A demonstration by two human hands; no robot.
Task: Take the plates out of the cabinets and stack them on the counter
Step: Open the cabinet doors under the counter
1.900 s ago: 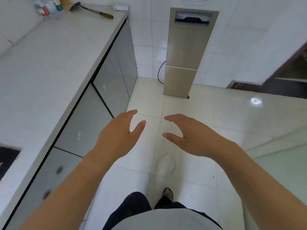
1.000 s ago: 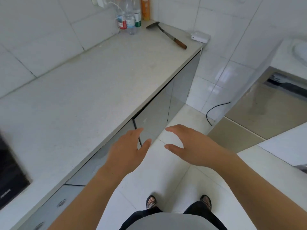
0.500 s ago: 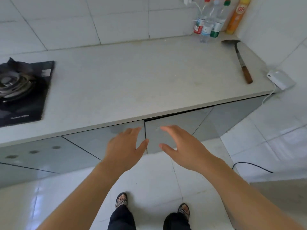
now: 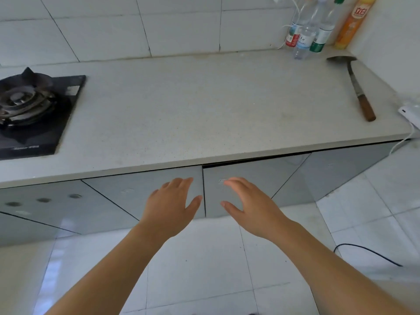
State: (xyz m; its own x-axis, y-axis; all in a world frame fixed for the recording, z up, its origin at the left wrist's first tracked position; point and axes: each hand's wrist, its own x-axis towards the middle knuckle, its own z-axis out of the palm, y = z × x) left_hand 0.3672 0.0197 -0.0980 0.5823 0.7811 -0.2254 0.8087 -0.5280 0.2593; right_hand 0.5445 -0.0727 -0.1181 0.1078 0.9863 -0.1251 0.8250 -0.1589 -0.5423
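Hovering your left hand (image 4: 169,210) and right hand (image 4: 252,205), both empty with fingers loosely spread, at mid-frame | cabinet doors (image 4: 261,176) just beyond them, plates hidden | counter (image 4: 193,110) above, spanning the frame's upper half.

left grip (image 4: 169,210), right grip (image 4: 252,206), both outstretched, relaxed, empty

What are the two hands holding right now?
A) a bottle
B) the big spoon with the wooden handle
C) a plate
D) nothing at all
D: the left hand and the right hand are both empty, with their fingers loosely spread in front of the cabinet doors.
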